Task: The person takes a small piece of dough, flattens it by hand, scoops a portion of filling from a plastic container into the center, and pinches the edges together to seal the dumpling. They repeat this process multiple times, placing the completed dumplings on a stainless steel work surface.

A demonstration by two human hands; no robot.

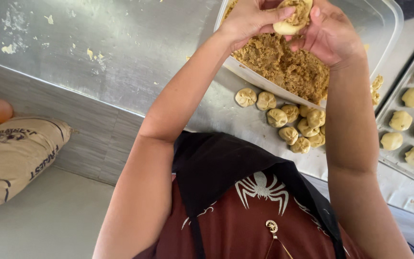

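**A:** Ok so what are we looking at? We've got the left hand [250, 19] and right hand [329, 33] both up at the top edge, cupped around one dough piece [293, 17]. Pale, soft, pressed into a little bowl with brown crumbly filling sitting in it.

**B:** Yep. Left fingers [276, 13] are curled in and pinching the near edge of the dough, right fingers [315, 12] wrapped round the far side. Neither hand is spread open; both are closed loosely on that dough, held right above the tub [389, 24].

**A:** The tub's clear plastic, rectangular, rounded corners, tilted a bit. Inside we see a heap of filling [288, 67], coarse and grainy, tan-brown.

**B:** Just beside the tub's near wall there's a cluster of filled balls [288, 120] on the table [120, 52], lumpy, with pinched creases on top. The table is brushed steel, dull shine, flecked with dough scraps.

**A:** And on the right a metal tray [398, 103] with smoother pale balls spaced apart.

**B:** Lower left, a brown paper sack [15, 158] on the floor, wrinkled and slumped.
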